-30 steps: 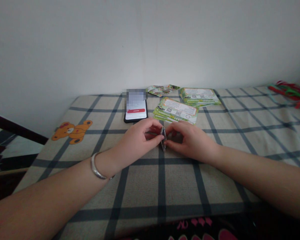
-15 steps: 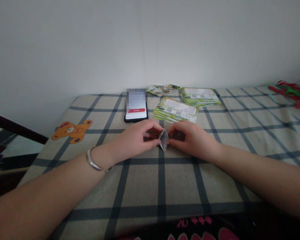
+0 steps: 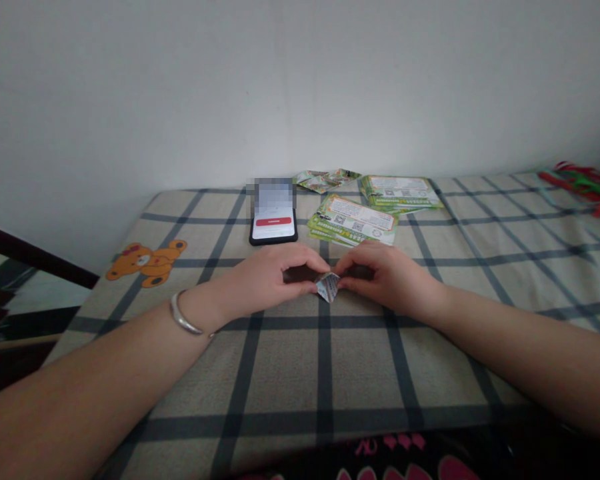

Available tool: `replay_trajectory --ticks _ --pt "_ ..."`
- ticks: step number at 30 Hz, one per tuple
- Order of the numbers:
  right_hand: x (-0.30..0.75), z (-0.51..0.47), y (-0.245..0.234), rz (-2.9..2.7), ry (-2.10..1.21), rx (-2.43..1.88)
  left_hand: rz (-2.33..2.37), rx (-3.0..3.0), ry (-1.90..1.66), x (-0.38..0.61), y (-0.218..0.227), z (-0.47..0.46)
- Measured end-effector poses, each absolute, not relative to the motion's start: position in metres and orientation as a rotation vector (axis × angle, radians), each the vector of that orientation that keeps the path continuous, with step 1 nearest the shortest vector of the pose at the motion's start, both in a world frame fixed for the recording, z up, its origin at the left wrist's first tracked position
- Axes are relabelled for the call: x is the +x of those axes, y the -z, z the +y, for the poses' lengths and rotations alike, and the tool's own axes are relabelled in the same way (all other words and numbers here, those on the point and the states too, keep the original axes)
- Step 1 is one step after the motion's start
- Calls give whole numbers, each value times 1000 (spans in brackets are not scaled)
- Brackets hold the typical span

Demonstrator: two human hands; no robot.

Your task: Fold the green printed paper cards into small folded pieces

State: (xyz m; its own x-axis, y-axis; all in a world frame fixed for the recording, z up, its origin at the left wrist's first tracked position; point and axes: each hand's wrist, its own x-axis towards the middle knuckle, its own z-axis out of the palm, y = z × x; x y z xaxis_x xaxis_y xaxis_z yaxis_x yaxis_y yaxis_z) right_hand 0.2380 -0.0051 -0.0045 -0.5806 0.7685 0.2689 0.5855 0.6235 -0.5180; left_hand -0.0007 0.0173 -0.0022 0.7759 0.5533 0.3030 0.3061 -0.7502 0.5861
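Between my two hands is a small folded piece of printed paper (image 3: 328, 288), whitish with grey print and pointed at the bottom. My left hand (image 3: 275, 275) pinches its left side between thumb and fingers. On the other side, my right hand (image 3: 387, 275) grips it with thumb and forefinger. The fingertips cover the paper's upper and side edges. Both hands rest low over the checked tablecloth (image 3: 285, 373), just in front of a fanned stack of green-and-white leaflets (image 3: 354, 220).
Left of the leaflets lies a phone (image 3: 274, 223) with its screen lit. Behind are folded paper pieces (image 3: 327, 180) and a second leaflet stack (image 3: 403, 192) near the wall. A bear cutout (image 3: 147, 262) lies at the left; red and green items (image 3: 587, 187) are at far right.
The folded paper has turned between my fingers: its narrow, layered side faced me before, and now a broader printed face shows. Both hands keep hold and have barely shifted.
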Motion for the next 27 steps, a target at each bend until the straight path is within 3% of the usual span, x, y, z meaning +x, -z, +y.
replay_trajectory --ticks 15,27 --pt "246 4 6 -2522 -458 -750 552 2617 -530 -2 -1 15" --pt "248 -1 -3 -2742 -119 -648 544 2849 -524 -1 1 7"
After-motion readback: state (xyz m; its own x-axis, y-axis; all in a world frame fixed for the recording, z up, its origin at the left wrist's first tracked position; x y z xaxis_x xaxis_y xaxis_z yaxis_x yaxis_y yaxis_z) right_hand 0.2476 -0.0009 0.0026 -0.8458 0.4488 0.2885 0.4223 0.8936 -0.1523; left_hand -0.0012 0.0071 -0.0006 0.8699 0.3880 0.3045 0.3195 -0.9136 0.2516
